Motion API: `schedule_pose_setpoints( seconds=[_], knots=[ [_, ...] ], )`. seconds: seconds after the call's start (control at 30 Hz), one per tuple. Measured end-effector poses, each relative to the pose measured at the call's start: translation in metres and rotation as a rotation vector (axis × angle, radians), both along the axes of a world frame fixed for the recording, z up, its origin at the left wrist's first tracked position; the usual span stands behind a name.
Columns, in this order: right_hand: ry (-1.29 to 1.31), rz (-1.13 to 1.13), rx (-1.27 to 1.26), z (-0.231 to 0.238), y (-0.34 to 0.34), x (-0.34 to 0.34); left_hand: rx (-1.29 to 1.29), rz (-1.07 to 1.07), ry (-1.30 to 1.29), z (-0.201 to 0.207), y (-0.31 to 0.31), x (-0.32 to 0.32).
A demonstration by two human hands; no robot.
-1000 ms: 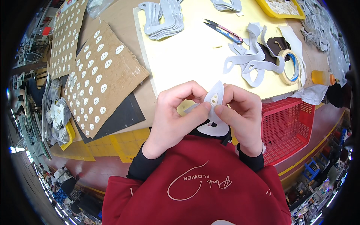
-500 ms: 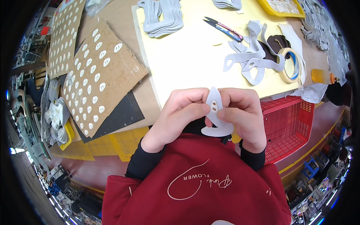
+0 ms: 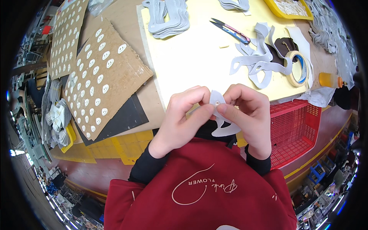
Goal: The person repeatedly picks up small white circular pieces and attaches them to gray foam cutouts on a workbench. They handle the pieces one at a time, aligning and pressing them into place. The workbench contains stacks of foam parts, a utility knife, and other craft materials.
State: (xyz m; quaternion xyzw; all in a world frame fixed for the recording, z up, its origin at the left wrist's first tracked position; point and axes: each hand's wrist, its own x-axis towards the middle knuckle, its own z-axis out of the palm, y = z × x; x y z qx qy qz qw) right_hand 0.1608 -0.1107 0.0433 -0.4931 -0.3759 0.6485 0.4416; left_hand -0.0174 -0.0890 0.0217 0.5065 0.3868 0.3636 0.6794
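Note:
Both hands meet close to my chest over the table's front edge. My left hand (image 3: 180, 117) and my right hand (image 3: 247, 115) pinch a curved pale grey cut piece (image 3: 222, 122) between thumbs and fingers. A small white oval sticker sits on the piece's upper end, under my fingertips. The lower end of the piece hangs down in front of my red top.
A cardboard sheet (image 3: 101, 76) with several white oval stickers lies at the left. On the yellow mat (image 3: 199, 57) lie stacked grey pieces (image 3: 168, 17), scissors (image 3: 230, 30), loose grey pieces (image 3: 257, 63) and a tape roll (image 3: 299, 69). A red basket (image 3: 295, 126) stands at the right.
The grey piece has been turned and raised slightly between my fingers. Both hands stay together in the same place.

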Motion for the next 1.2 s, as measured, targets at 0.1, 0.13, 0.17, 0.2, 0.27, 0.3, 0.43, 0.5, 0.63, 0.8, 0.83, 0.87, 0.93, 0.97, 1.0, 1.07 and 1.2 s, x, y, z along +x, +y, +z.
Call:
schedule_pose_setpoints(
  seconds=[0.1,0.13,0.17,0.2,0.27,0.3,0.43,0.5,0.63,0.8,0.83,0.87,0.93,0.97,1.0,1.07,1.2],
  knots=[
    [-0.005,0.059,-0.04,0.003,0.002,0.005,0.136,-0.054,0.086,0.002,0.01,-0.008],
    [0.004,0.082,-0.063,0.004,0.002,0.005,0.127,-0.085,0.099,0.003,0.011,-0.011],
    [-0.004,0.088,-0.075,0.004,0.002,0.005,0.131,-0.116,0.105,0.004,0.012,-0.014],
    [-0.009,0.093,-0.086,0.004,0.002,0.005,0.134,-0.148,0.112,0.005,0.012,-0.016],
    [-0.018,0.098,-0.093,0.004,0.002,0.003,0.127,-0.157,0.086,0.003,0.013,-0.016],
    [-0.023,0.097,-0.09,0.004,0.002,0.003,0.122,-0.162,0.073,0.002,0.013,-0.017],
    [-0.105,0.109,-0.02,0.002,0.002,0.003,0.209,-0.128,0.091,-0.001,0.014,-0.015],
    [-0.142,0.162,-0.05,0.001,0.003,0.005,0.243,-0.061,0.074,-0.002,0.013,-0.011],
    [-0.078,0.167,-0.003,-0.002,0.007,0.012,-0.097,-0.006,-0.098,0.002,0.0,0.0],
    [-0.02,0.37,-0.05,0.003,0.009,0.021,-0.192,-0.255,-0.136,0.001,0.007,-0.012],
    [-0.013,0.396,-0.077,0.004,0.009,0.021,-0.157,-0.244,-0.15,0.0,0.007,-0.012],
    [0.008,0.392,-0.1,0.004,0.008,0.02,-0.113,-0.224,-0.174,-0.002,0.007,-0.012],
    [0.056,0.377,-0.138,0.004,0.007,0.019,-0.084,-0.176,-0.221,-0.003,0.006,-0.013],
    [0.118,0.354,-0.138,0.002,0.008,0.018,-0.101,-0.15,-0.244,-0.004,0.004,-0.011],
    [0.18,0.331,-0.138,-0.001,0.009,0.017,-0.114,-0.124,-0.271,-0.005,0.003,-0.009],
    [0.231,0.303,-0.146,-0.004,0.009,0.017,-0.118,-0.113,-0.301,-0.007,0.002,-0.006],
    [0.214,0.269,-0.105,-0.009,0.006,0.013,-0.084,-0.077,-0.306,-0.007,-0.001,-0.001]
  ],
)
